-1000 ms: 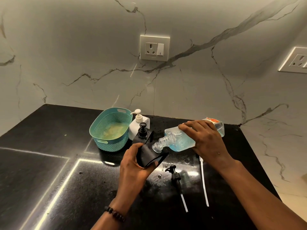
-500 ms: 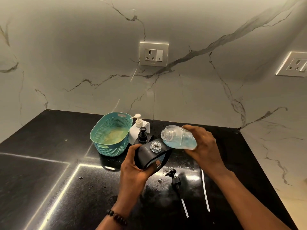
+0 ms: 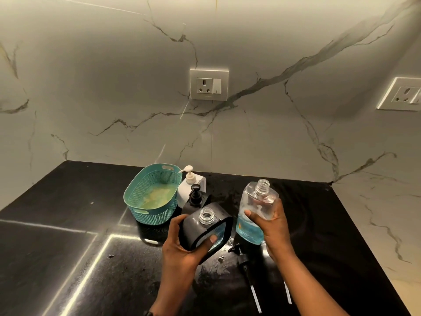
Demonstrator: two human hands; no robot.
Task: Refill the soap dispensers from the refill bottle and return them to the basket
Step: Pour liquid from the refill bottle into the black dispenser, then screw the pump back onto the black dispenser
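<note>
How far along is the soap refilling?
Partway. The left hand holds an uncapped black dispenser showing blue soap; the right hand holds the refill bottle upright. Its pump lies on the counter. Two dispensers stand outside the basket.

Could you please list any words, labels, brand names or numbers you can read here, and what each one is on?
None can be read.
Refill bottle in the right hand: no label faces the camera.
Black dispenser in the left hand: no print visible.
Wall socket: marking too small to read.

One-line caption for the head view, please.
Left hand grips the uncapped black soap dispenser; right hand holds the clear refill bottle upright beside it.
</note>
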